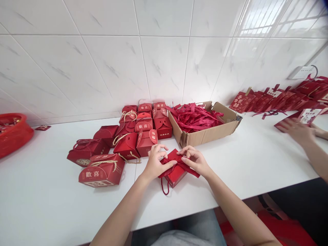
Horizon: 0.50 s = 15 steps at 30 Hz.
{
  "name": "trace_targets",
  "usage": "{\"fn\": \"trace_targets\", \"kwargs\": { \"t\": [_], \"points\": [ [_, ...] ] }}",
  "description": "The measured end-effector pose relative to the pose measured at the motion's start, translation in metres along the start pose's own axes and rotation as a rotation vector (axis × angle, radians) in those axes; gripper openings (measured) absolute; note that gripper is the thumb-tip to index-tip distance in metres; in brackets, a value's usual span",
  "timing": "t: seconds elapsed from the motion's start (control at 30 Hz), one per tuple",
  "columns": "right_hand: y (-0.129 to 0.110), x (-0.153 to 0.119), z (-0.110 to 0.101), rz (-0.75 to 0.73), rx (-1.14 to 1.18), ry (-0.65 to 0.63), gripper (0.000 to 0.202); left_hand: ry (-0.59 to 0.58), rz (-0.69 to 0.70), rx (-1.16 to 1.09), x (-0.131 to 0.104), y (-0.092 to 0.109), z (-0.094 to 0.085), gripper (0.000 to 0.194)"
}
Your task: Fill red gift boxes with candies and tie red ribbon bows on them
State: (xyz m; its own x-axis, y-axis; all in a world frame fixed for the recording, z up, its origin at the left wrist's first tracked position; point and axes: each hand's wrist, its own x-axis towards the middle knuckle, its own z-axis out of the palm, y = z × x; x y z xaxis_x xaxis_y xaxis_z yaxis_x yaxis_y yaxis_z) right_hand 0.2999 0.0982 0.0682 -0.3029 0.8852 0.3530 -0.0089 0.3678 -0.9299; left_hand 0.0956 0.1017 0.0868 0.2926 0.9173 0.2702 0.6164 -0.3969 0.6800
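A small red box (176, 177) lies on the white table near its front edge, with a dark red cord loop hanging out at its lower left. Across its top runs a red ribbon (191, 169), gathered at the middle. My left hand (156, 163) pinches the ribbon between thumb and fingers on the left side. On the right, my right hand (196, 160) has thumb and forefinger closed on the same ribbon. The fingertips partly cover the gathered middle, so whether it is knotted cannot be made out.
Several red boxes (147, 141) stand at the left, some with rope handles. Behind my hands, a cardboard box (210, 135) holds red ribbons. A red basket (19, 136) sits far left. Another person's hand (298, 130) touches a red packet at the right, near rows of packets (279, 99).
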Motion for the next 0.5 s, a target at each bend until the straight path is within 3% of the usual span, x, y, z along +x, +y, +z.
{"fn": "trace_targets", "kwargs": {
  "t": [0.3, 0.5],
  "points": [
    [0.0017, 0.0002, -0.0073, -0.082, -0.099, -0.099, 0.028, 0.061, 0.065, 0.122, -0.0027, -0.0021, 0.0003, 0.045],
    [0.0045, 0.0002, -0.0056, -0.115, -0.087, -0.082, 0.028, 0.084, 0.073, 0.151, -0.0042, -0.0065, 0.0019, 0.046]
  ]
}}
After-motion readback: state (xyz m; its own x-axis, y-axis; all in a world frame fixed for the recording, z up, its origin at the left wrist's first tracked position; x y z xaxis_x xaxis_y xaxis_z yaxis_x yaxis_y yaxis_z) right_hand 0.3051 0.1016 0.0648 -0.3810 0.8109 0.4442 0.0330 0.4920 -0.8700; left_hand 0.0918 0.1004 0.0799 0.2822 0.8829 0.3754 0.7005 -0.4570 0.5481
